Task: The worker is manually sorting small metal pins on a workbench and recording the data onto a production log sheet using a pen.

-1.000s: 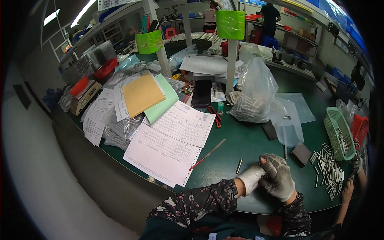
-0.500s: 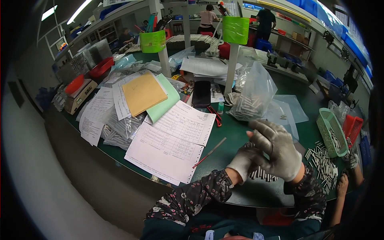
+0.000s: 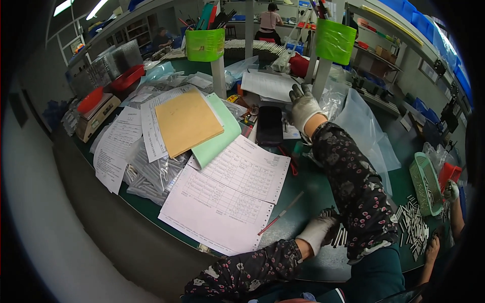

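Note:
My left hand (image 3: 319, 231), in a grey-white glove, is low over the table with its fingers curled. It is beside a small row of short metal rods (image 3: 341, 237); whatever lies under the fingers is hidden. My right hand (image 3: 305, 107), gloved too, reaches far across the table with fingers apart and nothing visible in them. It is close to a white post (image 3: 322, 78) and a stack of papers (image 3: 268, 85). My right sleeve crosses in front of a clear plastic bag (image 3: 361, 118). Nearer the left hand lies a thin red-handled tool (image 3: 280, 214).
Printed forms (image 3: 222, 197), a brown envelope (image 3: 187, 123) and bagged rods (image 3: 151, 174) cover the left side. A black phone (image 3: 270, 125) lies mid-table. At right, loose rods (image 3: 414, 227) lie by a green basket (image 3: 425, 184), near another person's hands (image 3: 451, 192).
My right hand has left the left hand and stretched forward, opening its fingers. My left hand has stayed low by the rods. The whole view has shifted slightly.

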Demonstrator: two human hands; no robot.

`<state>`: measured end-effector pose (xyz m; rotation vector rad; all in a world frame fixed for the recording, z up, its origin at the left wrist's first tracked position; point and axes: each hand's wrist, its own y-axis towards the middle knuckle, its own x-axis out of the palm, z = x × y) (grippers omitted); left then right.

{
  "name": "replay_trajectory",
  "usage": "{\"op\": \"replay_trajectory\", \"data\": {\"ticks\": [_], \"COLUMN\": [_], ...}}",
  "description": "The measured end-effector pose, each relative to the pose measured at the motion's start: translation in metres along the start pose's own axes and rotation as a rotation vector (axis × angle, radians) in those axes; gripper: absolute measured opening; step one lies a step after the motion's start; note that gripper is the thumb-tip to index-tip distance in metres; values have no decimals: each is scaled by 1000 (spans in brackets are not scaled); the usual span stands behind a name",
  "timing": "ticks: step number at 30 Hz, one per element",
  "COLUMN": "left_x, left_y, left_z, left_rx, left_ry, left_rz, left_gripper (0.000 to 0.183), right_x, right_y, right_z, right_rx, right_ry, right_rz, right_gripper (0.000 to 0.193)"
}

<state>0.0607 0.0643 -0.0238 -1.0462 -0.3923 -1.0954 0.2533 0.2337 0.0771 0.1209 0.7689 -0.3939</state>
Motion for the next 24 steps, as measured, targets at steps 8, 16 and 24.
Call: {"op": "replay_trajectory", "data": {"ticks": [8,16,24], "left_x": [-1,-17,-76], "left_y": [-2,9,-47], "left_z": [-5,1,-54], "left_rx": [3,34,74], "left_ry": [9,-88,-2], "left_rz": [50,-324,-208], "left_gripper": [7,11,23], "right_x": [-7,-56,-23], "right_y": [2,-123,-306], "right_z": [-6,-6,-33], "right_rx": [270,103,-66], "right_ry": [531,652,578], "right_rz": [192,840,728], "right_gripper": [28,30,28]}}
